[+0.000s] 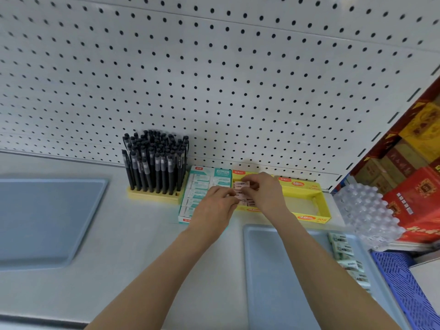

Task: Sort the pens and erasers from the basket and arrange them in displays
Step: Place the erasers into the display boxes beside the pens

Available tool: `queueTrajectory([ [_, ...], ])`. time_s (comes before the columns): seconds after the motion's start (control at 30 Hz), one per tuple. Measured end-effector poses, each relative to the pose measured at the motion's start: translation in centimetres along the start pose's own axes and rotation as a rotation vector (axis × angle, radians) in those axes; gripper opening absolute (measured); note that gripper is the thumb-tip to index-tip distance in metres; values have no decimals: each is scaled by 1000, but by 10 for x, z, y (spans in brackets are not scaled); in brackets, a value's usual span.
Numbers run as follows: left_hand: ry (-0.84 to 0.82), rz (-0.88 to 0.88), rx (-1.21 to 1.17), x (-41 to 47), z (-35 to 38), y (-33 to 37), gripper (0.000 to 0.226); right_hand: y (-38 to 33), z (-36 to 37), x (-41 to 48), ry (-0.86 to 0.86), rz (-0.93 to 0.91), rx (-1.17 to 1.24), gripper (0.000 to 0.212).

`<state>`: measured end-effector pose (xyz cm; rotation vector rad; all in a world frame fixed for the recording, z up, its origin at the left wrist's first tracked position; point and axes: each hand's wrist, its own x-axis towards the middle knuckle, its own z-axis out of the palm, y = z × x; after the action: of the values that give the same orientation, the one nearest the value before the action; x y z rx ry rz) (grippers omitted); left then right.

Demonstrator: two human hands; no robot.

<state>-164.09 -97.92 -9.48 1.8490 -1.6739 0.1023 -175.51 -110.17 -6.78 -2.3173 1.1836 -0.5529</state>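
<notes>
Both hands meet over a yellow eraser display box (319,198) at the back of the shelf. My left hand (215,206) and my right hand (266,191) pinch pink-labelled erasers (241,190) at the box's left end. The box's right part shows bare bottom. A teal display box (202,186) full of white erasers stands just left of it. Further left, many black pens (154,163) stand upright in a yellow holder (152,195). Several green-labelled erasers (345,256) lie along the right side of a blue tray (273,270) near me.
A white pegboard (214,79) backs the shelf. Another blue tray (42,220) lies at the left. A blue plastic basket (404,287) sits at the lower right, with a wrapped pack of bottles (366,210) and red cartons (416,186) beyond it.
</notes>
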Motion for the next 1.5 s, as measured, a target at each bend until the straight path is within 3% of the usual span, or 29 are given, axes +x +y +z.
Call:
queueTrajectory([
  [0.13,-15,5,1,-1,-1,0,27,0,4,-2,20,1,-35,22],
  [0.27,-36,5,4,-1,-3,0,18,-4,-1,-7,-16,-21,-59,24],
  [0.5,-60,-11,75,-2,-8,12,17,10,-43,-54,20,-58,-52,28],
  [0.73,57,-67,-65,-33,2,90,31,71,-117,-137,163,-113,-27,23],
  [0.87,-45,-109,-170,-57,22,153,32,123,-148,-181,236,-91,-48,21],
  [1.0,-162,-86,-224,-79,54,209,48,150,-150,-213,176,-83,-33,19],
  [1.1,-162,-31,-231,-92,69,244,64,156,-144,-229,101,-74,-109,25],
  [1.27,-215,-48,-108,-103,81,276,84,157,-143,-240,20,-58,-86,38],
  [1.5,-232,-145,-48,-101,75,273,83,148,-141,-232,-70,-99,99,42],
])
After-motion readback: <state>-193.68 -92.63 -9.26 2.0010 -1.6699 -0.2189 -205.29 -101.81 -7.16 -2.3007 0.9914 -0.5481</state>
